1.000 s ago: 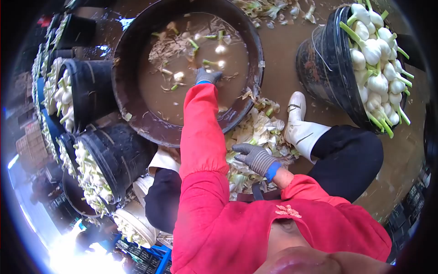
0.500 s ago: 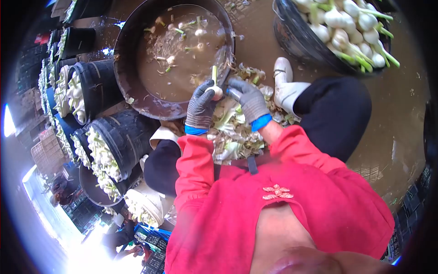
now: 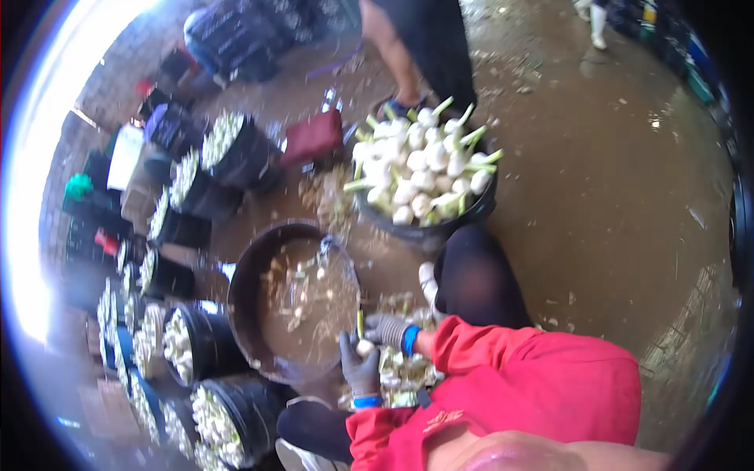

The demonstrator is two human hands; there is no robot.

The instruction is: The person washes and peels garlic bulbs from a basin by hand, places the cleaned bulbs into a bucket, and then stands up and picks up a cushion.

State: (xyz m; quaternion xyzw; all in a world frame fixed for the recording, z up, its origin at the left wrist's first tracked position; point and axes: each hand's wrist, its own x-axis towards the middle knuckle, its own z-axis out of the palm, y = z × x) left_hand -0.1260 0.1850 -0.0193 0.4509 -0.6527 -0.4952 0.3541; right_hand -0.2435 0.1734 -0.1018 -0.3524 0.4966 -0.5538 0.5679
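Note:
My left hand (image 3: 360, 372), in a grey glove, is closed around a white garlic bulb (image 3: 365, 348) whose trimmed green stem points up. Close against the bulb on its right is my right hand (image 3: 387, 330), also gloved, with its fingers curled. Whatever it may grip is too small and blurred to name. Both hands are over the near right rim of a wide dark tub (image 3: 243, 334) of murky water with several bulbs and scraps afloat. Peeled garlic skins (image 3: 402, 369) lie in a pile beneath the hands.
A black bucket heaped with garlic (image 3: 416, 169) stands ahead, another person's arm (image 3: 397, 63) reaching down behind it. Filled buckets (image 3: 206, 345) line the left side. A dark red block-like object (image 3: 312, 137) sits beyond the tub. The muddy floor (image 3: 597, 212) looks wet.
My view has swung up and to the right, so the tub and hands appear lower. A person now shows behind the heaped bucket. The garlic bulb is still in my left hand.

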